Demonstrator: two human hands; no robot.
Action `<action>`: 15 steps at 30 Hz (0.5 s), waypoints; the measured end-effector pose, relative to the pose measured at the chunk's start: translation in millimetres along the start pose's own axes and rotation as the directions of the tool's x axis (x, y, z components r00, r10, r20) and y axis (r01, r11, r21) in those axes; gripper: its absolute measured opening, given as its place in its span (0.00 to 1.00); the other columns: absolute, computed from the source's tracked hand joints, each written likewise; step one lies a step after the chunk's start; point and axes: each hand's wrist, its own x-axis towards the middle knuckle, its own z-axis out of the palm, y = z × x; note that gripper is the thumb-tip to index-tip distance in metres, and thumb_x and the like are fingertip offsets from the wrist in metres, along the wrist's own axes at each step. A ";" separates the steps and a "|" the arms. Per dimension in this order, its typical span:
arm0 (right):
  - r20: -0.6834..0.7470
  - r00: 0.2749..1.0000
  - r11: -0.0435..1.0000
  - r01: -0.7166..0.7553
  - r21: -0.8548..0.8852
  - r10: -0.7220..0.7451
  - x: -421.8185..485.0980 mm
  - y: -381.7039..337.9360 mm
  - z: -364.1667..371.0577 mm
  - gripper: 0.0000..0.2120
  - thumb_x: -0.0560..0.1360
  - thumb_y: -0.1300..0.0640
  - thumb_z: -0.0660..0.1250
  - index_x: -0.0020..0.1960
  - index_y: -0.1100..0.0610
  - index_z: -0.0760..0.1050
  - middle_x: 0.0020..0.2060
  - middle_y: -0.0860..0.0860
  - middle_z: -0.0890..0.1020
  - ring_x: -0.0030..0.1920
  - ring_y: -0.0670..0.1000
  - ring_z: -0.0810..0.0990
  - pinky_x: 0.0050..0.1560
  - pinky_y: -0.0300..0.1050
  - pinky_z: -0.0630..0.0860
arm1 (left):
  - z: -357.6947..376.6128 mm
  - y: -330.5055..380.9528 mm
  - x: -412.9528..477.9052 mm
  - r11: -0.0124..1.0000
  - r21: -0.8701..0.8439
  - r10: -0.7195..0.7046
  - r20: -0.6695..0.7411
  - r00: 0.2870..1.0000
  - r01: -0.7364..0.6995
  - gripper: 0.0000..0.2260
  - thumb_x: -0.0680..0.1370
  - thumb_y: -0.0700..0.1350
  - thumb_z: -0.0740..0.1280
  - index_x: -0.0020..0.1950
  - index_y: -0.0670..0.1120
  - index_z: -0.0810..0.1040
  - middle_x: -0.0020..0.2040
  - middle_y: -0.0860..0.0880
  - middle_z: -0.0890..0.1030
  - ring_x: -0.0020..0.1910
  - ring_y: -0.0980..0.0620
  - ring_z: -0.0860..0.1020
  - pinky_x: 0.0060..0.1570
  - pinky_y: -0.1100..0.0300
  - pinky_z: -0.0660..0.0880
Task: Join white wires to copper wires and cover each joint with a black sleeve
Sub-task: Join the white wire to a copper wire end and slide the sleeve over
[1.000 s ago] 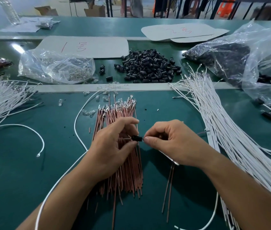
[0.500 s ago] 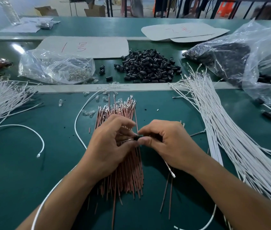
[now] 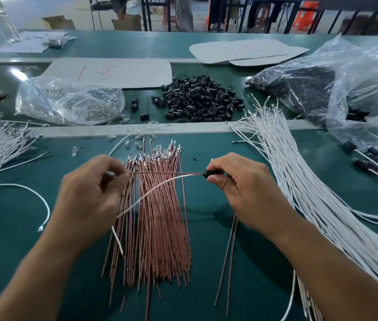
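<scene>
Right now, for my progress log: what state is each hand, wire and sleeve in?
left hand: pinches the held copper wire.
right hand: pinches the black sleeve.
black sleeve: both held wires run into it.
held copper wire: stretched between the hands.
held white wire: curving down from the sleeve.
copper bundle: lying on the table.

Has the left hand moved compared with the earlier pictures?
Yes. The left hand has moved to the left: before it covered the copper wire bundle, now it lies at the bundle's left edge.

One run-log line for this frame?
phase: sleeving | left hand: pinches copper wire | right hand: grips black sleeve | white wire: enters sleeve
</scene>
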 end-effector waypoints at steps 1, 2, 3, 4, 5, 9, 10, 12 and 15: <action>-0.006 1.000 1.000 0.006 0.005 -0.006 0.3 1.2 -1.1 0.04 0.79 0.62 0.70 0.53 0.60 0.81 0.43 0.51 0.82 0.43 0.52 0.80 0.47 0.52 0.77 | -4.0 -2.7 1.2 0.999 0.035 -0.012 -0.008 1.000 0.013 0.06 0.75 0.36 0.72 0.44 0.46 0.79 0.38 0.49 0.81 0.35 0.44 0.80 0.37 0.46 0.79; -0.003 1.000 1.000 0.016 0.007 -0.016 0.2 1.6 -1.0 0.05 0.78 0.64 0.70 0.54 0.61 0.82 0.43 0.52 0.82 0.43 0.53 0.81 0.47 0.53 0.78 | -6.5 -4.0 1.7 0.994 0.111 -0.007 -0.016 1.000 0.008 0.06 0.75 0.36 0.72 0.46 0.46 0.79 0.41 0.48 0.81 0.39 0.44 0.80 0.42 0.47 0.79; 0.008 0.999 0.999 0.035 0.002 -0.035 -0.7 0.6 0.6 0.07 0.78 0.66 0.70 0.55 0.61 0.83 0.43 0.53 0.82 0.42 0.54 0.81 0.46 0.53 0.78 | -6.7 -3.1 1.0 0.976 0.218 0.014 -0.024 1.000 -0.009 0.06 0.75 0.37 0.72 0.50 0.45 0.80 0.47 0.46 0.81 0.46 0.43 0.79 0.49 0.48 0.77; 0.022 0.998 0.998 0.060 -0.002 -0.060 -1.5 -1.8 3.7 0.08 0.77 0.67 0.70 0.56 0.61 0.83 0.43 0.54 0.82 0.41 0.54 0.81 0.45 0.54 0.79 | -4.7 1.1 -0.7 0.949 0.314 0.046 -0.023 0.999 -0.037 0.10 0.76 0.39 0.71 0.57 0.43 0.79 0.54 0.44 0.80 0.53 0.42 0.77 0.55 0.50 0.73; 0.035 0.996 0.996 0.087 0.006 -0.087 -2.5 -5.6 7.9 0.09 0.77 0.68 0.70 0.56 0.62 0.83 0.43 0.54 0.82 0.40 0.54 0.81 0.43 0.53 0.79 | 0.1 7.9 -3.2 0.931 0.352 0.097 0.001 0.995 -0.092 0.15 0.77 0.42 0.70 0.63 0.41 0.78 0.59 0.42 0.78 0.59 0.43 0.74 0.60 0.51 0.69; -0.006 0.988 0.981 0.152 0.123 -0.153 -5.1 -20.8 22.9 0.08 0.79 0.59 0.70 0.57 0.60 0.82 0.44 0.51 0.85 0.42 0.47 0.82 0.46 0.41 0.80 | 33.8 41.5 -14.2 0.949 0.141 0.245 0.234 0.941 -0.282 0.19 0.79 0.52 0.65 0.65 0.43 0.79 0.57 0.46 0.81 0.53 0.47 0.80 0.54 0.52 0.77; -0.003 0.993 0.981 0.113 0.160 -0.114 -4.9 -20.2 21.3 0.08 0.79 0.57 0.71 0.57 0.58 0.81 0.44 0.48 0.85 0.42 0.44 0.82 0.46 0.36 0.78 | 39.8 44.0 -14.0 0.955 0.077 0.262 0.240 0.935 -0.287 0.15 0.80 0.49 0.66 0.61 0.42 0.81 0.52 0.47 0.83 0.47 0.48 0.81 0.47 0.53 0.77; 0.092 0.996 0.977 -0.041 0.207 0.023 -4.5 -14.7 12.3 0.12 0.77 0.52 0.74 0.59 0.50 0.78 0.44 0.42 0.83 0.41 0.43 0.81 0.43 0.31 0.75 | 42.8 38.7 -13.0 0.961 0.024 0.266 0.205 0.942 -0.277 0.07 0.78 0.41 0.70 0.54 0.42 0.84 0.45 0.49 0.83 0.40 0.49 0.81 0.43 0.56 0.75; 0.295 0.941 0.945 -0.238 0.222 0.168 -4.9 -3.5 -2.8 0.17 0.76 0.53 0.75 0.62 0.45 0.76 0.47 0.39 0.81 0.40 0.43 0.81 0.41 0.31 0.74 | 33.7 24.3 -10.7 0.985 0.012 0.169 0.166 0.972 -0.173 0.06 0.78 0.39 0.69 0.54 0.44 0.83 0.45 0.53 0.81 0.42 0.55 0.79 0.43 0.59 0.74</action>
